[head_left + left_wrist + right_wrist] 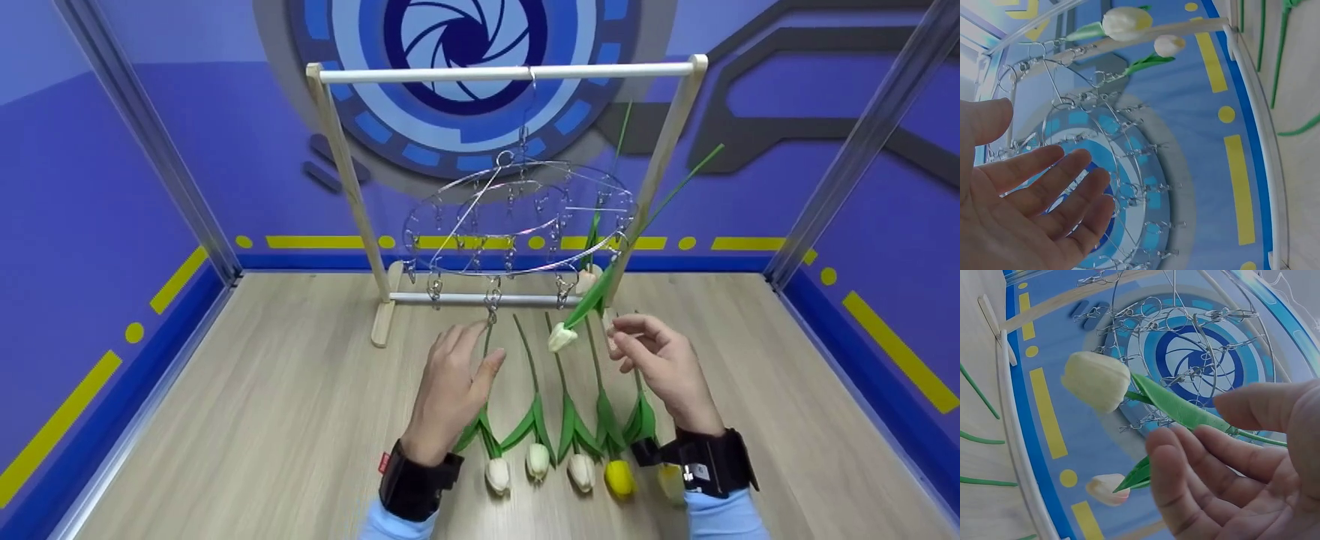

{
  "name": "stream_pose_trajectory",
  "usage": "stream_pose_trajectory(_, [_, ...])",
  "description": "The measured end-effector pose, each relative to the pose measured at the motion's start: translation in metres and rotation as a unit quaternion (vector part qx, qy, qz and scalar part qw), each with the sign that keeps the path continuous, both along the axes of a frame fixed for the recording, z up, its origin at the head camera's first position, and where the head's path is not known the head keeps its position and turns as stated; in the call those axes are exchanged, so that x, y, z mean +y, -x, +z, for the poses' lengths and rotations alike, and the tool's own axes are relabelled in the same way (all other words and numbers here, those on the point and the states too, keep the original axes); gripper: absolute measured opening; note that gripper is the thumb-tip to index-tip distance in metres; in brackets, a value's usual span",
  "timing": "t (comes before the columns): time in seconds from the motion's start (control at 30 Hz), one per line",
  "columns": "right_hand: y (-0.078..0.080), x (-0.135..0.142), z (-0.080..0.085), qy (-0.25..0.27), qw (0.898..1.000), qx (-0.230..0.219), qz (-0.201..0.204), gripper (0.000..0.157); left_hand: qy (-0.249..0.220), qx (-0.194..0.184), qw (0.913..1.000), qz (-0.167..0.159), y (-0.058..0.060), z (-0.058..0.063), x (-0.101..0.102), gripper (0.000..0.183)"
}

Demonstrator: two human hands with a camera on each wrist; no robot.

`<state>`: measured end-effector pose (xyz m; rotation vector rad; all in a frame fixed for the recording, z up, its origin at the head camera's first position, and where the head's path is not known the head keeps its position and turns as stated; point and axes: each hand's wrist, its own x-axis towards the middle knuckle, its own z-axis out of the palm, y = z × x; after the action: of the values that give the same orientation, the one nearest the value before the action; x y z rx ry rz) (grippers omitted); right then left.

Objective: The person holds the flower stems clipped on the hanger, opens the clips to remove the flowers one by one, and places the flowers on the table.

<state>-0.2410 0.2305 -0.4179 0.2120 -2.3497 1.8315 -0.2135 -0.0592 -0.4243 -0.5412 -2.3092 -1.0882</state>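
Note:
A round metal clip hanger (517, 270) hangs from the rack's top bar. At its right side a white tulip (561, 337) hangs head down, its stem slanting up to the right. Behind it hangs a pale pink tulip (587, 280). My right hand (664, 367) is beside the white tulip, fingers loosely bent; in the right wrist view its green leaf (1185, 408) passes behind the thumb and fingertips. Below the hanger's front clips is my left hand (454, 390), its fingers spread and nothing in its palm in the left wrist view.
Several tulips lie in a row on the wooden table (300, 420), heads toward me, among them a white tulip (498, 476) and a yellow tulip (619, 478). The wooden rack (349, 172) stands at the back, before blue patterned walls (180, 142).

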Motion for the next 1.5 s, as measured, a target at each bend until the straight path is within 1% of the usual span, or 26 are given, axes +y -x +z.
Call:
stream_pose_trajectory(0.13, [0.006,-0.003,-0.003,0.031,0.998,0.04,-0.026,0.027,-0.01,0.002,0.9998,-0.016,0.0,0.004,0.013,0.041])
stream_pose_trajectory(0.23, [0.01,-0.005,-0.005,0.055,0.996,0.059,-0.027,0.031,-0.011,0.002,0.9996,-0.027,-0.001,0.004,0.022,0.041])
stream_pose_trajectory(0.3, [0.012,-0.006,-0.007,0.07,0.995,0.066,-0.021,0.034,-0.008,0.004,0.9994,-0.033,-0.001,0.004,0.028,0.041])
stream_pose_trajectory(0.47, [0.016,-0.007,-0.012,0.1,0.993,0.065,0.02,0.049,0.003,0.009,0.999,-0.043,-0.001,0.001,0.037,0.041])
stream_pose_trajectory(0.6, [0.021,-0.007,-0.015,0.139,0.985,0.07,0.073,0.061,0.01,0.012,0.9989,-0.044,-0.001,0.0,0.039,0.041])
stream_pose_trajectory(0.7, [0.025,-0.008,-0.016,0.168,0.978,0.071,0.102,0.066,0.014,0.012,0.9989,-0.043,-0.001,-0.001,0.04,0.041])
stream_pose_trajectory(0.8, [0.026,-0.008,-0.016,0.18,0.975,0.066,0.11,0.068,0.015,0.012,0.999,-0.041,0.0,-0.002,0.039,0.042])
stream_pose_trajectory(1.0, [0.028,-0.01,-0.016,0.186,0.972,0.062,0.127,0.069,0.021,0.018,0.9989,-0.037,0.002,-0.002,0.039,0.041])
stream_pose_trajectory(1.17, [0.026,-0.013,-0.016,0.189,0.97,0.068,0.136,0.064,0.023,0.021,0.9988,-0.038,0.003,-0.002,0.039,0.042])
stream_pose_trajectory(1.37, [0.023,-0.02,-0.015,0.185,0.971,0.066,0.137,0.059,0.02,0.035,0.9984,-0.039,0.004,-0.002,0.039,0.039])
stream_pose_trajectory(1.5, [0.019,-0.024,-0.014,0.191,0.967,0.075,0.153,0.057,0.023,0.041,0.9985,-0.03,0.003,-0.002,0.039,0.039])
